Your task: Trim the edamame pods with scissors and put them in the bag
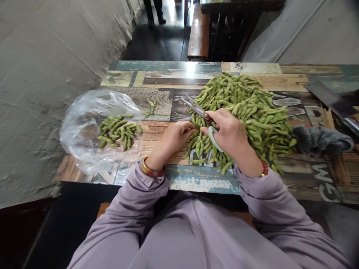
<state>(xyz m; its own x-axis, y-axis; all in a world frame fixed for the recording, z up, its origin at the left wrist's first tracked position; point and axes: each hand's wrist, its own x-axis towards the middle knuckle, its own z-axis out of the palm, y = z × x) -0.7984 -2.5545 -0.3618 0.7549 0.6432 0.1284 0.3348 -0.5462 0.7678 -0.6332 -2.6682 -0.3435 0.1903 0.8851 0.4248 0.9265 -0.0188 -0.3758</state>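
My right hand point(228, 129) grips a pair of scissors point(198, 110) with pale green handles, the blades parted and pointing up to the left. Just left of it, my left hand point(177, 138) has its fingers pinched together at the near left edge of a large heap of green soybean pods point(238, 97). What those fingertips hold, if anything, is too small to make out. A smaller pile of pods point(120, 129) lies on a clear plastic bag point(81, 127) to the left. Between pile and heap are a few loose scraps point(151, 108).
The table point(157, 82) has a patchwork wood pattern. A grey cloth point(322, 140) and a dark flat object point(328, 95) lie on the right. A rough wall point(56, 56) borders the left side. Beyond are a bench point(198, 33) and a person's legs point(154, 11).
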